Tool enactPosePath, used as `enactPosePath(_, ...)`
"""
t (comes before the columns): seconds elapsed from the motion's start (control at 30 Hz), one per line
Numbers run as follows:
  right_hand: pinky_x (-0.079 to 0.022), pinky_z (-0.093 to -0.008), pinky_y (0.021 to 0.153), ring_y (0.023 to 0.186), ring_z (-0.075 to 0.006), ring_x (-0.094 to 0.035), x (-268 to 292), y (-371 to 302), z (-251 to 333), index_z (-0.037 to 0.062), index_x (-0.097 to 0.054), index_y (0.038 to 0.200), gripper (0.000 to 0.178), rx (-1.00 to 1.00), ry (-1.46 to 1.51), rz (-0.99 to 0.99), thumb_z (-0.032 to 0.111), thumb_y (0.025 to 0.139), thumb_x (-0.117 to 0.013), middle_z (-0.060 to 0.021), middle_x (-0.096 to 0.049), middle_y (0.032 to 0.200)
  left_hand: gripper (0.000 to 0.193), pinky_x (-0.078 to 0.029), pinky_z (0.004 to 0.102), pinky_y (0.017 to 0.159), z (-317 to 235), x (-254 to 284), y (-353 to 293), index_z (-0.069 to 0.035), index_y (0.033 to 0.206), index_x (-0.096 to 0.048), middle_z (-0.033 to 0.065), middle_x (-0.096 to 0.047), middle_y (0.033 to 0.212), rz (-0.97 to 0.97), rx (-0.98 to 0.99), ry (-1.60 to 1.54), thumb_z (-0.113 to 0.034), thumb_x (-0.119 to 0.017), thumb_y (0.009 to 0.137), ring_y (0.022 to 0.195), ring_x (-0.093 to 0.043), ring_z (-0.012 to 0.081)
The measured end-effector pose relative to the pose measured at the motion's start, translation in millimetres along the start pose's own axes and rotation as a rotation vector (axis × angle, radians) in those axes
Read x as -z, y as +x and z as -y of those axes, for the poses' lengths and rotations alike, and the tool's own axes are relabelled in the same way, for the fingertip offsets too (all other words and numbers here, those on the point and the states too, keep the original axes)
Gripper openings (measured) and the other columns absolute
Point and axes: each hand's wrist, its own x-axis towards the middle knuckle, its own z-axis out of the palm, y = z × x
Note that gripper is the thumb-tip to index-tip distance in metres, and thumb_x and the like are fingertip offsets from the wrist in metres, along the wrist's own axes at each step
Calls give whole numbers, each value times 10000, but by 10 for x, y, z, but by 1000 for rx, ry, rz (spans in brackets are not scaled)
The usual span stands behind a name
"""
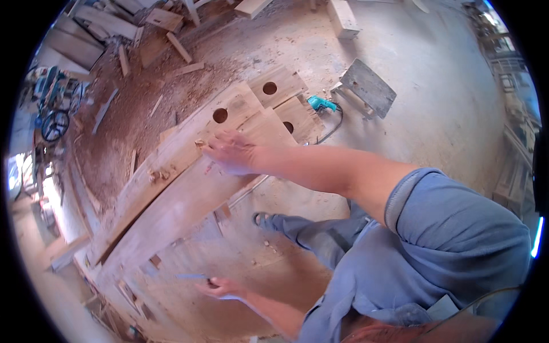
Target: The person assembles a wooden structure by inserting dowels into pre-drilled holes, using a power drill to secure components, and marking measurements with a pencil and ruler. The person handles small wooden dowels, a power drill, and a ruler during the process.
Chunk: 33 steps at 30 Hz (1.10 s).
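My right hand [230,152] lies on a long pale wooden board [189,197]. Its fingers are spread, the tips beside a curl of wood shavings [200,143] at the seam with a second long board [177,143]. That second board has a round hole [220,115] near its far end. Lower down, away from the boards' edge, my left hand [220,288] is closed round a thin-bladed hand tool [193,276], its narrow bluish blade pointing left. Its exact kind is too small to tell. More shavings [157,174] sit on the second board.
Shorter boards with round holes [283,80] adjoin the far end. Beside them lies a teal power tool [321,103] with a dark cord. A small grey-topped stool [369,88] and a timber block [343,20] stand beyond. Wood scraps [179,48] litter the dusty floor.
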Motion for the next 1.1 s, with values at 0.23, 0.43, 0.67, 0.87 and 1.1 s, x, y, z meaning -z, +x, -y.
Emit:
enactPosePath(0.23, -466, -419, 885, 1038, -276, -587, 98, -30, 23, 70, -617, 1047, 264, -10, 32, 20, 138, 791, -619, -107, -616, 1030, 670, -472, 328, 650, -1312, 617, -2012, 108, 1478, -262, 147, -584, 869, 205, 895, -469, -3, -482, 854, 739, -565, 186)
enactPosePath(0.43, -477, -414, 835, 998, -276, -584, 162, -26, -22, 74, -608, 1003, 227, 12, 21, 97, 121, 781, -618, -107, -612, 1006, 680, -484, 313, 585, -1774, 356, -2651, 120, 1489, -233, 142, -586, 808, 451, 1225, -768, -41, -479, 876, 667, -572, 200)
enactPosePath(0.67, -477, -410, 792, 948, -291, -583, 180, -11, -1, 73, -595, 995, 245, 58, -22, 125, 114, 756, -628, -97, -612, 936, 667, -487, 288, 578, -1957, -83, -2864, 129, 1487, -259, 122, -608, 850, 512, 1161, -817, -22, -476, 874, 658, -566, 158)
enactPosePath(0.87, -447, -449, 785, 918, -308, -584, 112, 44, -73, 63, -594, 985, 264, 69, -45, 103, 138, 737, -646, -128, -607, 941, 658, -480, 286, 581, -2233, -511, -2970, 132, 1464, -308, 116, -602, 869, 346, 1266, -925, -18, -500, 853, 680, -567, 159)
enactPosePath(1.1, -445, -438, 773, 913, -304, -585, 85, 3, -172, 71, -602, 956, 225, 179, 144, 129, 162, 756, -648, -126, -604, 937, 608, -471, 292, 578, -3055, -757, -3366, 118, 1416, -381, 99, -579, 856, 49, 1305, -903, -33, -508, 840, 675, -553, 155)
